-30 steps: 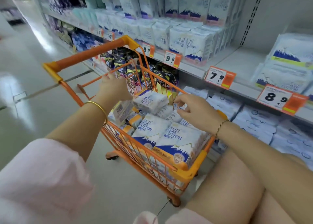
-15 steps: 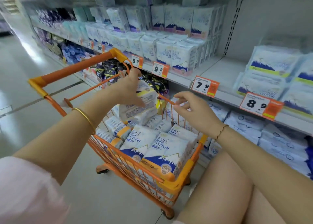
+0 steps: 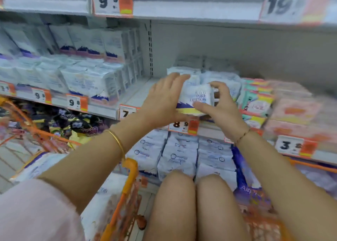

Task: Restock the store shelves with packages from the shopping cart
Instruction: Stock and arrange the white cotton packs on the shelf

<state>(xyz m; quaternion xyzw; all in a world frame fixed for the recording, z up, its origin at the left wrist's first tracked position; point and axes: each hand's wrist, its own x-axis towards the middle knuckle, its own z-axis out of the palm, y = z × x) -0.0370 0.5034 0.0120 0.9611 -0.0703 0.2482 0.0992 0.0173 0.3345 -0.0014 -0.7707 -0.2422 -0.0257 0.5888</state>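
I hold a white cotton package point(image 3: 196, 99) with blue lettering and a yellow band between both hands, in front of the middle shelf point(image 3: 135, 96). My left hand point(image 3: 162, 100) grips its left side. My right hand point(image 3: 221, 107) grips its right side, thumb across the front. Behind it, similar white packages point(image 3: 220, 78) stand on the shelf. The orange shopping cart point(image 3: 130, 169) sits at lower left with more white packages point(image 3: 42, 165) inside.
Stacks of white packs point(image 3: 87, 80) fill the shelf to the left; pink and green packs point(image 3: 284, 104) stand to the right. Price tags line the shelf edges. Below are blue-white packs point(image 3: 180, 155) and dark bags point(image 3: 73, 124). My knees point(image 3: 195, 195) are close to the lower shelf.
My left hand lifted a package out of the cart and carried it right to the shelf. My right hand joined it on the package. The view swung right toward the shelves.
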